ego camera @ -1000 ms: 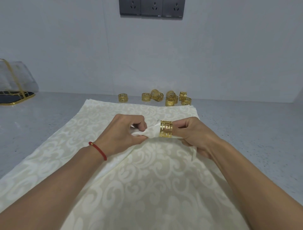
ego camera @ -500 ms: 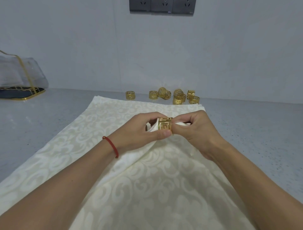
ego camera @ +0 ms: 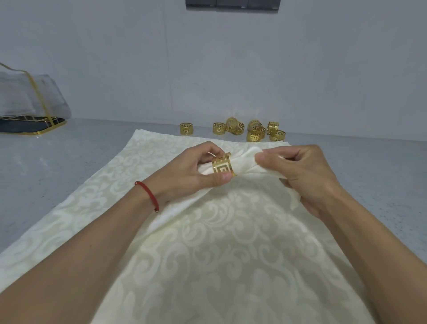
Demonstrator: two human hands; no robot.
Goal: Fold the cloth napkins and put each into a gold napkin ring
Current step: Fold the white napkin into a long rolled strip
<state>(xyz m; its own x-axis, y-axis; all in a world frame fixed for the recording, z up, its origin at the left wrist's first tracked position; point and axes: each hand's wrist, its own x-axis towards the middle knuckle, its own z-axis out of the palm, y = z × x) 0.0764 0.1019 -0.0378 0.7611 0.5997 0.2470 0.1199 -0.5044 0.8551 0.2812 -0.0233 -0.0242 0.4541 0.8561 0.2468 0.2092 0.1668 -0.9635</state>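
A cream damask napkin (ego camera: 245,163) is gathered into a roll and passes through a gold napkin ring (ego camera: 223,167) with a key pattern. My left hand (ego camera: 184,173) pinches the ring between thumb and fingers. My right hand (ego camera: 302,175) grips the napkin's end that sticks out to the right of the ring. The rest of the napkin hangs down from both hands onto a stack of flat cream napkins (ego camera: 208,254) that covers the middle of the grey counter (ego camera: 57,162).
Several loose gold rings (ego camera: 249,129) lie by the wall behind the napkins, one of them (ego camera: 186,128) apart to the left. A clear bag with gold trim on a dark tray (ego camera: 30,111) stands at the far left. Dark wall sockets (ego camera: 233,2) are overhead.
The ring passed from my right hand to my left. My right hand now holds the napkin end pulled through the ring and has moved right. The view tilted down slightly.
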